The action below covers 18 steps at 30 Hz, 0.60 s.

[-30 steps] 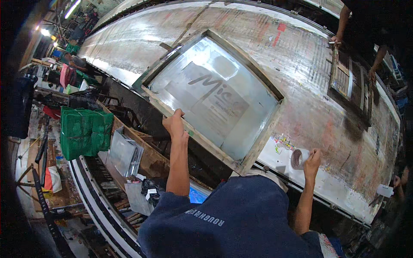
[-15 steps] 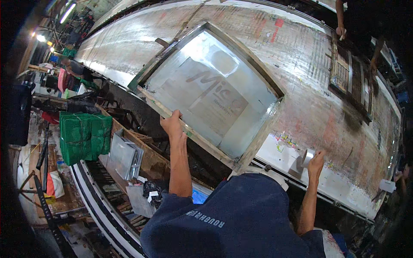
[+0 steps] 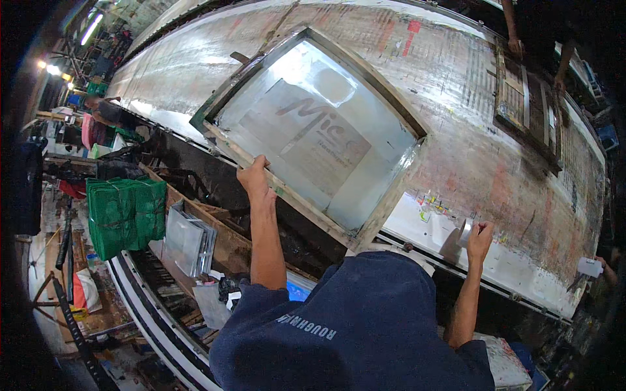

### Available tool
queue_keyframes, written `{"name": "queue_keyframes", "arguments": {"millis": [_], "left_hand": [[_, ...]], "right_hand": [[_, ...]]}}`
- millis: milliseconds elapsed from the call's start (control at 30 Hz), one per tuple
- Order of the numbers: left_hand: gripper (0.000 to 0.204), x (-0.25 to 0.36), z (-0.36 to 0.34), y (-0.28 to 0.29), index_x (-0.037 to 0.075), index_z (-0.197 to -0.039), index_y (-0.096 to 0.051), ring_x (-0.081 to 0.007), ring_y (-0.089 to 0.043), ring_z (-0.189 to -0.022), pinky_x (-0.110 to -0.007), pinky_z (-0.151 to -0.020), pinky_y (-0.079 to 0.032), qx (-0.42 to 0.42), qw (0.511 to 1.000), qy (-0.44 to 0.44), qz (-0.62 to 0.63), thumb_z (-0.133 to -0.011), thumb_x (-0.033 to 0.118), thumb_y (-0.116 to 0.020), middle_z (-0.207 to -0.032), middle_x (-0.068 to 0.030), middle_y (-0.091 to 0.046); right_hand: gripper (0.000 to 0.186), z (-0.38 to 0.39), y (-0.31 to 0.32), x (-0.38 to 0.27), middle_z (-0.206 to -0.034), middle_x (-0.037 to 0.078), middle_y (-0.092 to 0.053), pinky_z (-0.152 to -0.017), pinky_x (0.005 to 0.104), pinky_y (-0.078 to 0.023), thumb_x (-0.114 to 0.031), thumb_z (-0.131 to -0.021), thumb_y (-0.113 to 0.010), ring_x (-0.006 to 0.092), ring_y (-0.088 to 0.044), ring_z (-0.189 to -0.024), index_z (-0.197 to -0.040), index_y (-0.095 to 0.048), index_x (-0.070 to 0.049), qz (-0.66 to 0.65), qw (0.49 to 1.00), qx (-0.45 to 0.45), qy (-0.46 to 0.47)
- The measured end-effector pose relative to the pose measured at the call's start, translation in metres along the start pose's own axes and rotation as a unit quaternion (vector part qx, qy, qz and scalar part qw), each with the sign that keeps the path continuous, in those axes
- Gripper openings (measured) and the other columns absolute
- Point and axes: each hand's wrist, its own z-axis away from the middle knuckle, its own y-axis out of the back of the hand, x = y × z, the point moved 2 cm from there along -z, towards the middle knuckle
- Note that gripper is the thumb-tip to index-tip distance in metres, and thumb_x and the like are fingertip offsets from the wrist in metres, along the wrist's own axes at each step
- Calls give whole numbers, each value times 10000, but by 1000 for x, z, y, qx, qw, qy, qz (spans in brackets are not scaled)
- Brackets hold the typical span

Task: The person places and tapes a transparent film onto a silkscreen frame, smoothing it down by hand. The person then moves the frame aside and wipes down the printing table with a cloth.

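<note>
While my left hand point(image 3: 255, 182) grips the near rail of the frame point(image 3: 365, 225), fingers curled over its edge and thumb underneath, the frame sits tilted, its far corner up toward the top of the long table point(image 3: 495, 150) and its mesh point(image 3: 319, 137) showing a grey printed patch. My right hand point(image 3: 479, 234) is closed on a roll of tape point(image 3: 464, 231), pinched between thumb and fingers, just beside the frame's right corner and over the white strip point(image 3: 417, 228) at the table's near edge. Left of my arm, below the table, stands a stack of green bundles point(image 3: 127, 215), with grey sheets point(image 3: 189, 238) leaning near it. A second, darker frame point(image 3: 528, 117) lies farther along the table, well apart from mine, where another person's hands point(image 3: 515, 45) rest at the far edge.
</note>
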Motion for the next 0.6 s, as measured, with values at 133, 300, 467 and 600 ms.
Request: {"name": "queue_keyframes", "arguments": {"millis": [133,300,467,600], "left_hand": [[239,5,-14,-3,-70,-913,-615,-167,-555,-657,-330,-597,-437,-7,999,18,-47,-678,-49,-653,-806,-38,-604],[140,32,-31,-11,-24,-791,-623,-181,-532,-568,-354,-519,-429,-68,995,-59,-46,-675,19,-689,-723,-55,-590],[89,61,-17,-12,-20,-793,-652,-167,-565,-603,-325,-566,-453,-122,988,-77,-64,-730,40,-670,-756,-46,-624],[140,46,11,-26,-14,-835,-607,-166,-556,-632,-331,-610,-457,-130,991,-15,16,-706,-12,-662,-738,-37,-596]], "right_hand": [[263,2,0,0,-890,205,-624,-773,444,-476,-225,-977,-610,360,-610,-821,-1056,-529,12,-38,999,7,-36],[248,3,14,-8,-849,192,-619,-745,433,-475,-218,-981,-608,343,-602,-782,-1035,-531,11,-62,998,27,-16],[214,2,32,-21,-862,208,-637,-742,429,-480,-194,-996,-589,340,-622,-789,-1027,-541,12,-59,997,42,-3],[208,10,43,-24,-899,234,-645,-760,443,-478,-188,-1005,-571,388,-631,-840,-1029,-545,16,-73,996,58,-10]]}}
